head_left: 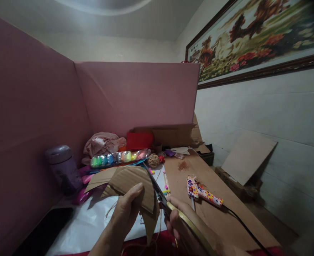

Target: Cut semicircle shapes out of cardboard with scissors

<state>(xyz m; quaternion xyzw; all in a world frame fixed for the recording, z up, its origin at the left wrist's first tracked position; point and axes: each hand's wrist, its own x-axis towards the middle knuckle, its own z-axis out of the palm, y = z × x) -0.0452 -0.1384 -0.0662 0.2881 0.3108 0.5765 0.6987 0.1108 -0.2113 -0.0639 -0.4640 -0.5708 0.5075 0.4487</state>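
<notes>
In the middle of the head view, my left hand (126,208) is closed on a brown piece of corrugated cardboard (135,179), thumb on top. A pointed strip of the cardboard hangs down below the hand. My right hand (182,217) grips a pair of scissors (160,195) with a yellowish handle. The blades point up and away, along the right edge of the cardboard. Whether they are cutting into it I cannot tell. Below the cardboard lies white paper (84,227), with thin twine trailing near my lap.
A flower-patterned glue gun (203,192) with a black cord lies on the right of the table. Behind are a pack of coloured clay (119,158), a twine ball (153,160) and a red item (139,140). On the left stand a purple flask (63,170) and a black flat object (43,231).
</notes>
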